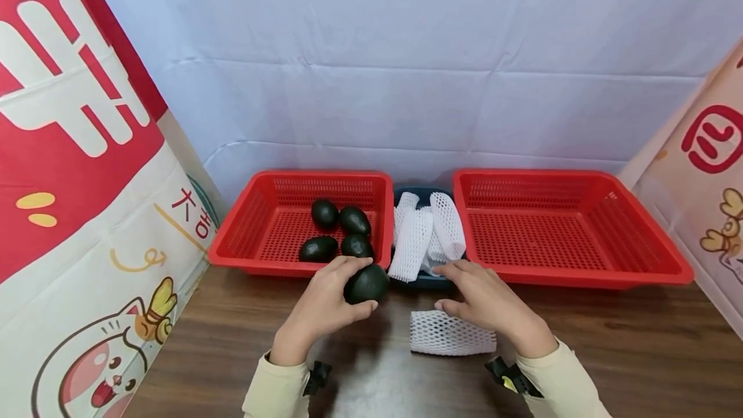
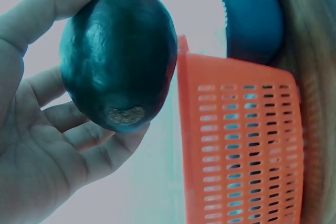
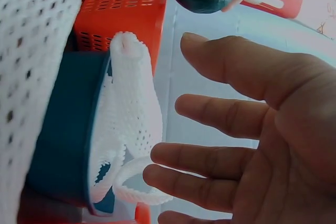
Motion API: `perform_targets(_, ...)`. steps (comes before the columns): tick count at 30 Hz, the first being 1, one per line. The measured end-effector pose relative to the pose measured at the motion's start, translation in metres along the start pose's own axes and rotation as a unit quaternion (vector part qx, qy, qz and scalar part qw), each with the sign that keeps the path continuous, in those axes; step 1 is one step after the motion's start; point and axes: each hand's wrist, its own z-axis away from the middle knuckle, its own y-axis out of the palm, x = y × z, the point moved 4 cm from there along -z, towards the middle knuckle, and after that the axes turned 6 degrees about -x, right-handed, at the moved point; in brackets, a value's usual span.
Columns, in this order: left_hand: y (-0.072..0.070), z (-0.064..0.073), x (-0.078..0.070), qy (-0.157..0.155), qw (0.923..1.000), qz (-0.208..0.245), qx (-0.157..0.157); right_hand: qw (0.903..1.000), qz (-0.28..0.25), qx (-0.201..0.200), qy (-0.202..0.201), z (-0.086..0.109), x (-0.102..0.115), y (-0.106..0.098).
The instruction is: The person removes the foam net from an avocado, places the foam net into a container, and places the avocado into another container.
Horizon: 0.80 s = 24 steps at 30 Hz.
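My left hand point(image 1: 326, 302) grips a dark green avocado point(image 1: 367, 284) above the table, just in front of the left red basket's front edge. In the left wrist view the thumb and fingers wrap the avocado point(image 2: 119, 59), its stem scar showing. My right hand point(image 1: 486, 298) is held with fingers spread and nothing in it, as the right wrist view also shows. Below and beside it a white foam net sleeve point(image 1: 453, 334) lies on the table. More foam net sleeves point(image 1: 413, 244) fill a dark blue bin point(image 1: 426, 281) between the two baskets.
Several avocados point(image 1: 318, 249) lie in the left red basket point(image 1: 232, 257). To the right stands another red basket point(image 1: 580, 269), its perforated floor in view. Both stand on a brown wooden table point(image 1: 633, 340), before a pale cloth backdrop point(image 1: 371, 108).
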Motion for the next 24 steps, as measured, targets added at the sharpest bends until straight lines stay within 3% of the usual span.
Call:
perform_targets(15,-0.015,-0.021,0.019,-0.004,0.9969,-0.02,-0.076,0.9997,0.0,0.009,-0.022,-0.025,0.012,-0.007)
perform_targets(24,-0.013,-0.036,0.031,0.0,0.9944,-0.051,-0.092,0.9995,0.009,0.016,-0.025,-0.038,0.017,-0.008)
